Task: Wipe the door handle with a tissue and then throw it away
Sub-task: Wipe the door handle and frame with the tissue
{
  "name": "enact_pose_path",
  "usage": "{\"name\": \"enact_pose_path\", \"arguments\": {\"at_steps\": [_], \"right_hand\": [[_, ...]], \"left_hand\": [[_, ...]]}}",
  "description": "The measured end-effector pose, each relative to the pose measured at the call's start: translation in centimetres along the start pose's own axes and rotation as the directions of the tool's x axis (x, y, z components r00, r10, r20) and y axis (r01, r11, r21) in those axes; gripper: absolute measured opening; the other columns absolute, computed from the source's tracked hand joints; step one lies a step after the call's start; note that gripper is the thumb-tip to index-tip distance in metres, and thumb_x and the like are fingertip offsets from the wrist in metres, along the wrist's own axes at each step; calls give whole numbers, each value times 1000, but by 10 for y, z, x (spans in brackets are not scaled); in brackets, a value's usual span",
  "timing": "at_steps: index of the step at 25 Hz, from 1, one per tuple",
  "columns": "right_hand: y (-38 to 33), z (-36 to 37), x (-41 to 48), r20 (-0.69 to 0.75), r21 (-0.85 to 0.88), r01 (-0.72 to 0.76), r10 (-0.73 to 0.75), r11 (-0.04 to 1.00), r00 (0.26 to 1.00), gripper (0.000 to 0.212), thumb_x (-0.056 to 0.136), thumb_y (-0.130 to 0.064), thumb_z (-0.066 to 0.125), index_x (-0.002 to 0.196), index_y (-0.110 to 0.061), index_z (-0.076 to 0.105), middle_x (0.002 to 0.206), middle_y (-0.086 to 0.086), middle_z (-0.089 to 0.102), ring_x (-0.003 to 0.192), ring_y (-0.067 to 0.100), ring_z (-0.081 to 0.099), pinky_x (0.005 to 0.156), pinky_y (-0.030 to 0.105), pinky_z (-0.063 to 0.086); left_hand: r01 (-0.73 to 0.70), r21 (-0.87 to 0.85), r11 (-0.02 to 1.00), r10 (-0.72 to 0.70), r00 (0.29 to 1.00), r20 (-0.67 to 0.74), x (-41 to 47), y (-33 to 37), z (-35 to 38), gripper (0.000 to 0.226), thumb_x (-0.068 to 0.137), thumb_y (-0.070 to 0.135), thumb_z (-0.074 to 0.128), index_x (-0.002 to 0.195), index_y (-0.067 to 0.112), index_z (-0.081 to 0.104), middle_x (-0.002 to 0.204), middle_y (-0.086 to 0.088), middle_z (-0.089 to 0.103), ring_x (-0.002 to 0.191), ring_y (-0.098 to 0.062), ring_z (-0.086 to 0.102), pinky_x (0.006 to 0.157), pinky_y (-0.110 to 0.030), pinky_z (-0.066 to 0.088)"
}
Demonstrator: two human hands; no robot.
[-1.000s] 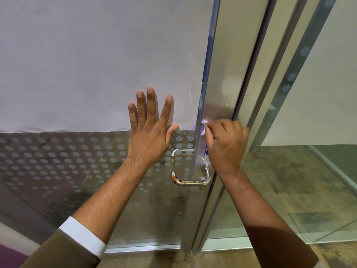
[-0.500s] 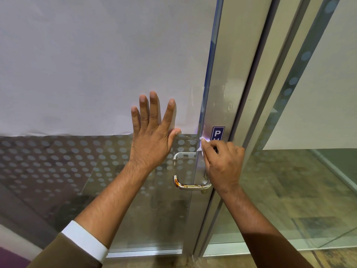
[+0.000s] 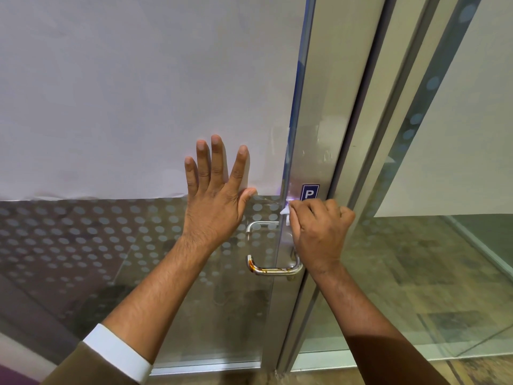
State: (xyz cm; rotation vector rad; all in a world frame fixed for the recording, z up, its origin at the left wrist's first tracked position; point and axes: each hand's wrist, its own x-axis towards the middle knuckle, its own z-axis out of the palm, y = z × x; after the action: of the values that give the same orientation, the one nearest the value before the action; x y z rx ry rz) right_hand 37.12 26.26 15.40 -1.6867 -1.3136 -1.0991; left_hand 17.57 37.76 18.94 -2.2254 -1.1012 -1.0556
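Observation:
A shiny metal door handle (image 3: 273, 269) with rusty stains sticks out from the steel edge strip of a glass door. My right hand (image 3: 319, 232) is closed on a white tissue (image 3: 287, 215), pressed against the strip just above the handle's base; only a small corner of the tissue shows. My left hand (image 3: 215, 195) lies flat on the glass left of the handle, fingers spread and holding nothing.
The glass door (image 3: 138, 107) is covered by white paper above and a dotted film below. A blue sticker with a "P" (image 3: 309, 193) sits on the steel strip (image 3: 319, 107). The door frame (image 3: 388, 134) and another glass panel (image 3: 444, 245) stand to the right.
My right hand with the tissue has slid down the steel strip, uncovering the blue sticker. My left hand stays flat on the glass.

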Motion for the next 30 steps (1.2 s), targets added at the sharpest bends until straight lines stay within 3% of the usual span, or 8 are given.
{"name": "enact_pose_path", "arguments": {"at_steps": [5,12,18,24,30], "right_hand": [[0,2,34,-95,-3,-38,38,999,995,8,101,-28,66,94,-27,69,82,-9,65,79,18,50,79,35,16],[3,1,-7,36,36,3,-5,999,999,7,98,-28,71,91,-27,72,83,-9,70,81,20,56,78,36,20],[-3,3,35,-113,44,-56,60,997,992,12,102,-35,68,92,-30,72,86,-11,69,82,17,52,81,35,17],[-6,0,2,6,39,-31,30,999,1000,14,100,-32,71,88,-25,75,81,-8,70,79,21,58,76,38,27],[-5,-2,55,-155,72,-99,110,992,982,15,101,-34,69,88,-28,73,81,-11,68,81,16,55,81,34,18]], "left_hand": [[-1,-4,1000,1,1000,10,1,0,-1,82,112,65,27,173,22,-6,167,-10,-45,156,-34,-39,128,-63,-12],[2,8,1000,-3,1000,10,1,0,0,81,113,66,28,173,22,-4,167,-10,-45,156,-34,-39,128,-62,-11],[-1,-7,1000,1,1000,-6,1,-1,2,82,113,65,30,172,25,-10,168,-11,-41,156,-34,-37,128,-61,-14],[-2,1,1000,2,1000,-6,1,-1,3,83,112,65,30,172,25,-10,168,-11,-42,156,-34,-38,128,-60,-17],[-4,5,1000,4,1000,-17,1,-3,5,84,112,64,35,172,25,-9,169,-13,-39,157,-35,-35,128,-59,-17]]}}
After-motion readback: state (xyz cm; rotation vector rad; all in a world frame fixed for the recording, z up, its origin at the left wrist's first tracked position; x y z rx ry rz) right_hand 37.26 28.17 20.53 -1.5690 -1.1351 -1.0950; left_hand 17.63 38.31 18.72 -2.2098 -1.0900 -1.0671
